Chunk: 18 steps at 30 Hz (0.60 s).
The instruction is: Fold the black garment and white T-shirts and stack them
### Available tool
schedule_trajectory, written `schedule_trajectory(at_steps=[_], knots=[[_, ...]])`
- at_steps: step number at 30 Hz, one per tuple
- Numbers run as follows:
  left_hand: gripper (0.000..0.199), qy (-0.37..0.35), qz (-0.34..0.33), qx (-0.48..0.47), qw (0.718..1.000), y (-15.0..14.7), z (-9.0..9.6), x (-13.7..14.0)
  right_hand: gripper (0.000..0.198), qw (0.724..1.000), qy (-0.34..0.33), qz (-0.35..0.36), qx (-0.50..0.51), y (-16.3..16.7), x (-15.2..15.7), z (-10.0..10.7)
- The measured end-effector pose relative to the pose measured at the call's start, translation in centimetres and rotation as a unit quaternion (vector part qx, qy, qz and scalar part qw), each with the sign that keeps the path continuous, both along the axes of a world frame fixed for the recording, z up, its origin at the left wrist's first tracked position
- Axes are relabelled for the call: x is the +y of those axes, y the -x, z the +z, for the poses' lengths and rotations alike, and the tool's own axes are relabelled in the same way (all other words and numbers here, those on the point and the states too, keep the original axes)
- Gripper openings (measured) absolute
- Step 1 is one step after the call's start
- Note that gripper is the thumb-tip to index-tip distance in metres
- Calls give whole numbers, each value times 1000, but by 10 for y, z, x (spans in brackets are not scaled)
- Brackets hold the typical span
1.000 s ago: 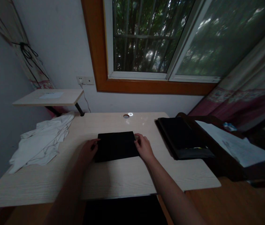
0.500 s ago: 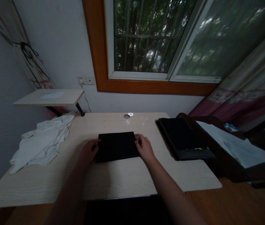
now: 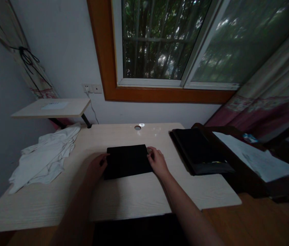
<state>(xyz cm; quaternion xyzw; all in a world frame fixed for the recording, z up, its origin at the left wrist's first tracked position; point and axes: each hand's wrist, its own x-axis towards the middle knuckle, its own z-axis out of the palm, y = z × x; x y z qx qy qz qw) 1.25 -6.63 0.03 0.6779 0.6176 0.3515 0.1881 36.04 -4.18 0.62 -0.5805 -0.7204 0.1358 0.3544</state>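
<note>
A flat black rectangle (image 3: 128, 161), which looks like a folded black cloth, lies on the light wooden desk (image 3: 139, 198) in front of me. My left hand (image 3: 98, 165) is at its left edge, thumb and fingers curled in a pinch there. At the opposite edge my right hand (image 3: 157, 161) pinches the right side, fingers bent close to the upper right corner. Whether the black piece is one layer or several is too dark to tell.
A crumpled white cloth (image 3: 44, 155) lies at the desk's left, beneath a small raised shelf (image 3: 54, 108) on black legs. Dark flat folded items (image 3: 198, 147) are stacked at the right. Beyond them a pale sheet (image 3: 257, 157) rests on dark furniture. A window (image 3: 159, 44) is behind.
Both hands stay at the two side edges of the black cloth, which has hardly moved. The view has shifted very slightly.
</note>
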Motion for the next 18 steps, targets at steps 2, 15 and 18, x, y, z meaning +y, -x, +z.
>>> schedule_trajectory(at_steps=[2,15,18], knots=[[40,7,2,3,1000,0,1,0,40,1000,2,1,1,0,0,-1],[29,-56,-42,6,998,2,1,2,21,962,-108,226,-114,17,-28,18],[30,-61,-39,23,997,1,3,1,27,935,-120,299,-147,27,-32,21]])
